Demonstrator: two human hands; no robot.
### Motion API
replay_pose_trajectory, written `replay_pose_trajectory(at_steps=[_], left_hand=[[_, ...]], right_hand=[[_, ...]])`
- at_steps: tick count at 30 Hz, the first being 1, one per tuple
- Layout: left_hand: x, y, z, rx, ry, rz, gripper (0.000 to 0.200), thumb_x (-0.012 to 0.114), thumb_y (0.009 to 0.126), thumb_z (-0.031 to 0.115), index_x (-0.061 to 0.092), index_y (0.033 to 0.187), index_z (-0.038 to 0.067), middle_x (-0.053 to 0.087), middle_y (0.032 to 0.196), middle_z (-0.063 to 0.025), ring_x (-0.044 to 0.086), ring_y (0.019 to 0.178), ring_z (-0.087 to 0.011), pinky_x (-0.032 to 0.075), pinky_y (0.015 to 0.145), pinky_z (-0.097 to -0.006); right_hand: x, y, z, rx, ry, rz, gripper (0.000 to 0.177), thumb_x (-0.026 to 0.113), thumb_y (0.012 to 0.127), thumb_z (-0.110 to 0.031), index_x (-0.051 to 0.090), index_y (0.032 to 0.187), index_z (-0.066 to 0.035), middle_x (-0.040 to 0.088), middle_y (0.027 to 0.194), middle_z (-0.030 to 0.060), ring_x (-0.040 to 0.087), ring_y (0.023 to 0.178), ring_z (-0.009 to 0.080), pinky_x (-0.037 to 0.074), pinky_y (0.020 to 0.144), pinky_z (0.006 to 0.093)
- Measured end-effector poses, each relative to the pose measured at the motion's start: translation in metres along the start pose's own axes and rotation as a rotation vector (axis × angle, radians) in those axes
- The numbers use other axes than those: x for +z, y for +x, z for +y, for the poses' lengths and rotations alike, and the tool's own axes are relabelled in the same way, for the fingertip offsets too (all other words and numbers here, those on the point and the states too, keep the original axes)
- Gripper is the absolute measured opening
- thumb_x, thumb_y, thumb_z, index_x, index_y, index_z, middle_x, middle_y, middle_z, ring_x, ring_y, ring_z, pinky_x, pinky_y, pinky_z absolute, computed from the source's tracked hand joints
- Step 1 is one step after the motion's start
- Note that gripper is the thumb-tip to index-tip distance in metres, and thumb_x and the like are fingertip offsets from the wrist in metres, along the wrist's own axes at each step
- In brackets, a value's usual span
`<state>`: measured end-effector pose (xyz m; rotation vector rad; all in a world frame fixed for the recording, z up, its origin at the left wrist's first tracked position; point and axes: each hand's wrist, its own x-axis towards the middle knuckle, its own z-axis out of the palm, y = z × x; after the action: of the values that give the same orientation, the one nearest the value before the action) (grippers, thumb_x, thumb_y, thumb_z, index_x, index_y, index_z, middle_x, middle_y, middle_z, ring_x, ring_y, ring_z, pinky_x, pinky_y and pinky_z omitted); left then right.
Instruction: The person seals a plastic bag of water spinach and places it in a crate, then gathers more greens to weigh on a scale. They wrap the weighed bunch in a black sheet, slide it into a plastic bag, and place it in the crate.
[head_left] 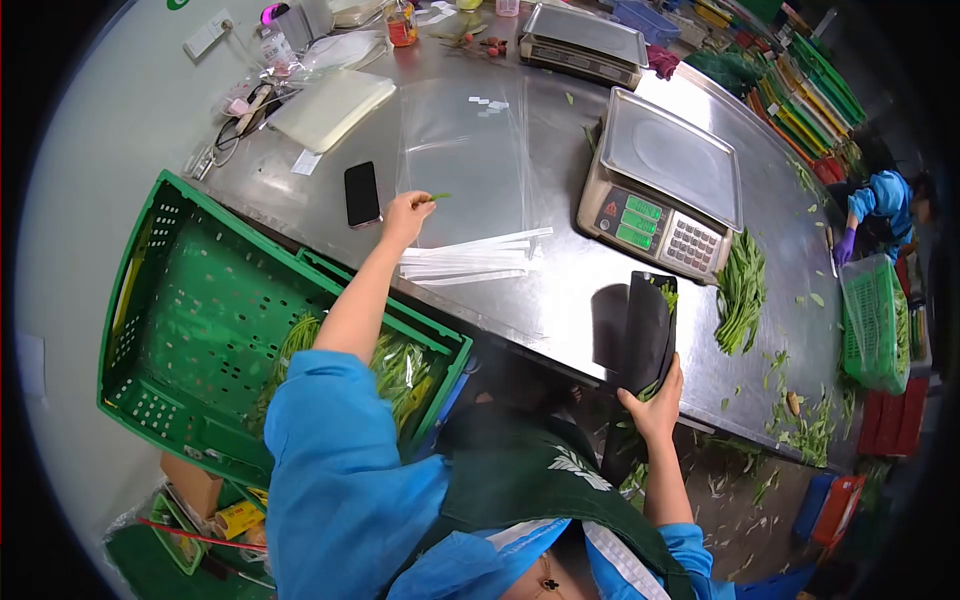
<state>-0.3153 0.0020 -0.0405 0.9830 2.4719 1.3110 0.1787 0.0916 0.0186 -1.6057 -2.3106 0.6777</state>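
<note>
My left hand (407,216) is pinched on a small green leaf scrap (440,197), over the lower part of a clear plastic sheet or bag (460,150). Just below it lie several white strips (470,258), and a black phone (361,193) is to its left. My right hand (655,408) grips the lower end of a black trough-shaped holder (650,325) at the table's front edge. Some leafy greens show at its top and bottom ends; the rest of its inside is hidden. A bundle of leafy greens (740,290) lies beyond it to the right.
A scale (670,150) with lit displays stands on the metal table (565,310), a second scale (583,45) behind it. At left, a green crate (200,300) holds bagged greens (400,375). Loose leaves (810,430) litter the right side. A person in blue (885,205) works at far right.
</note>
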Motion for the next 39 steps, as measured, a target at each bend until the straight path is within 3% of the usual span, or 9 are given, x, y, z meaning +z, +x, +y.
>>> replay_pose_trajectory(at_steps=[3,9,11,14,19,25,30,33,39], left_hand=[[-0.008,-0.037,0.04,0.1,-0.417,-0.186,0.013,0.061,0.078,0.014,0.066,0.087,0.006,0.064,0.072,-0.0075,0.058,0.064,-0.0171,0.047,0.066,-0.0287],[-0.005,-0.164,0.113,0.541,0.403,-1.606,0.033,0.052,0.073,0.0,0.065,0.101,0.009,0.064,0.09,-0.0141,0.061,0.082,-0.0277,0.048,0.07,-0.038],[0.013,-0.122,0.107,0.109,0.042,-1.532,0.026,0.061,0.067,0.011,0.069,0.092,0.01,0.065,0.086,-0.0142,0.062,0.071,-0.0257,0.048,0.066,-0.0371],[0.049,-0.045,0.074,0.06,0.112,-0.555,0.023,0.067,0.069,0.026,0.069,0.085,0.009,0.067,0.084,-0.011,0.063,0.076,-0.0252,0.049,0.071,-0.0359],[0.094,0.008,0.0,0.181,0.345,-0.124,0.019,0.07,0.069,0.022,0.069,0.081,0.007,0.066,0.072,-0.0069,0.063,0.068,-0.0217,0.048,0.064,-0.0341],[0.083,0.032,0.053,-0.127,-0.155,-0.124,0.017,0.069,0.074,0.021,0.068,0.081,0.005,0.064,0.068,-0.0033,0.056,0.06,-0.0109,0.044,0.059,-0.0272],[0.094,-0.019,0.092,0.112,-0.327,-0.284,0.012,0.062,0.079,0.012,0.067,0.084,0.003,0.065,0.075,-0.0048,0.058,0.068,-0.0132,0.046,0.064,-0.027],[0.105,-0.029,0.085,0.473,0.268,-0.603,0.011,0.061,0.078,0.01,0.066,0.084,0.003,0.064,0.08,-0.0076,0.059,0.073,-0.0183,0.046,0.067,-0.0282],[0.086,-0.136,0.175,0.885,-0.283,-0.506,0.005,0.058,0.074,0.005,0.062,0.077,0.005,0.059,0.076,-0.0066,0.056,0.074,-0.0257,0.044,0.068,-0.0349]], right_hand=[[0.0,0.0,0.0,-0.005,0.002,-0.01,0.107,0.078,0.053,-0.028,0.017,0.137,-0.002,0.032,0.131,0.0231,0.034,0.121,0.0371,0.031,0.1,0.0411],[-0.001,0.0,0.002,-0.02,-0.009,-0.006,0.107,0.078,0.053,-0.029,0.017,0.137,-0.001,0.033,0.13,0.0232,0.034,0.121,0.0373,0.031,0.099,0.0417],[0.0,0.002,0.002,-0.022,-0.014,-0.008,0.107,0.078,0.053,-0.029,0.017,0.137,-0.001,0.033,0.13,0.0233,0.034,0.12,0.0374,0.031,0.099,0.0418],[-0.001,-0.001,0.0,-0.021,-0.015,0.0,0.106,0.078,0.053,-0.029,0.017,0.136,-0.001,0.033,0.13,0.0234,0.034,0.12,0.0375,0.031,0.099,0.0416],[0.004,0.001,0.005,-0.052,-0.059,0.044,0.106,0.079,0.051,-0.032,0.02,0.135,-0.001,0.035,0.128,0.0238,0.039,0.115,0.0384,0.037,0.094,0.0437],[0.004,-0.002,0.003,-0.01,-0.032,0.019,0.108,0.078,0.052,-0.03,0.017,0.136,0.0,0.033,0.13,0.0231,0.034,0.121,0.0373,0.032,0.099,0.0419],[0.017,-0.004,-0.006,-0.348,0.019,0.328,0.092,0.077,0.052,-0.03,0.035,0.128,-0.001,0.039,0.126,0.0242,0.042,0.111,0.0402,0.036,0.093,0.0453],[0.024,0.0,-0.023,-0.695,-0.027,0.211,0.08,0.076,0.051,-0.03,0.047,0.122,-0.008,0.038,0.133,0.0168,0.043,0.11,0.0388,0.037,0.091,0.0454],[0.05,0.02,-0.075,-0.486,-0.045,-0.164,0.083,0.074,0.052,-0.033,0.044,0.128,-0.019,0.036,0.137,0.0079,0.041,0.111,0.0386,0.038,0.089,0.0448]])
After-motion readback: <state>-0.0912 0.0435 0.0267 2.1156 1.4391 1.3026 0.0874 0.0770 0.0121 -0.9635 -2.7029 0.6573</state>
